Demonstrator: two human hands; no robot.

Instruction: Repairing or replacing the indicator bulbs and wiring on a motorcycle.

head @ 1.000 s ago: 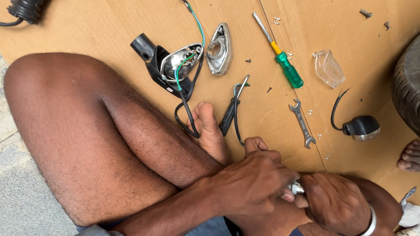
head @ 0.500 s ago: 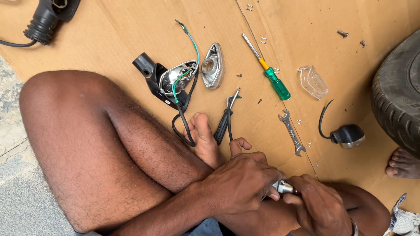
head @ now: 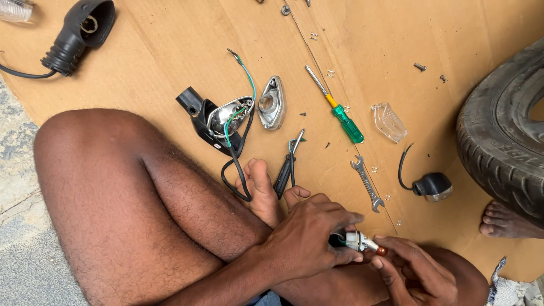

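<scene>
My left hand (head: 309, 241) reaches across my folded leg and grips a small white bulb socket (head: 357, 241) with thin wires at its back. An amber bulb (head: 382, 250) sticks out of the socket's right end. My right hand (head: 422, 275) sits low at the right, pinching that bulb between thumb and forefinger. Both hands hover over my shin, just above the brown cardboard sheet (head: 170, 62).
On the cardboard lie a black indicator housing (head: 218, 119) with green wires, a chrome cover (head: 271, 103), a green-handled screwdriver (head: 340, 116), pliers (head: 286, 167), a spanner (head: 367, 184), a clear lens (head: 389, 122), a small black lamp (head: 432, 186) and loose screws. A tyre (head: 504, 141) and another person's foot (head: 504, 222) are at the right.
The view has tilted so everything sits lower in the picture. My hands have drawn slightly apart, and the socket with its amber bulb now shows between them.
</scene>
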